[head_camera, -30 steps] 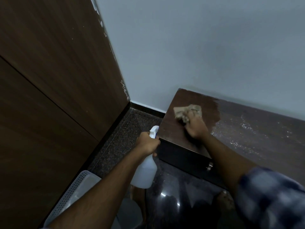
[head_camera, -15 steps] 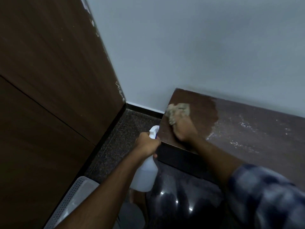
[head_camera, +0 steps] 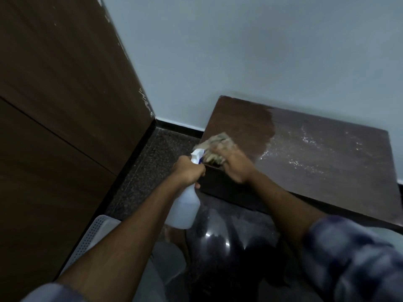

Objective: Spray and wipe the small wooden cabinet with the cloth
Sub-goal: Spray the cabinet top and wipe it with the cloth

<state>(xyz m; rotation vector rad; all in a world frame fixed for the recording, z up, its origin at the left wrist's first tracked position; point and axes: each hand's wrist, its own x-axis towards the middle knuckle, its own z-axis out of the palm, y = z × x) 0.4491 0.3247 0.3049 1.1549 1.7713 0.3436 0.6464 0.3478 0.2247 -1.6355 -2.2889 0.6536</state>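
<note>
The cloth [head_camera: 214,149] is gripped, bunched, by the right hand [head_camera: 234,165] and pressed onto the near-left corner of the small wooden cabinet [head_camera: 237,118]; the fingers are blurred, so how tightly they are curled cannot be read. The cabinet is set against the wall [head_camera: 250,51], at 1 o'clock from the person.

The top is split in two. A darker, wiped band is seen at the left end, and a duller stretch speckled with spray droplets [head_camera: 305,149] lies beyond it. From the cloth, that speckled stretch lies between 2 and 3 o'clock, along the top's long axis, and the border between the two runs roughly from 12 to 6 o'clock. The right hand is much the nearer to it, with the forearm angled in from 5 o'clock, so the next pass is judged to be a sweep to the right.

The spray bottle [head_camera: 185,211] is held by the neck in the left hand [head_camera: 188,173], fingers wrapped round it, just off the cabinet's left corner, above the floor [head_camera: 144,166], nozzle [head_camera: 197,156] towards 1 o'clock, beside the cloth.
</note>
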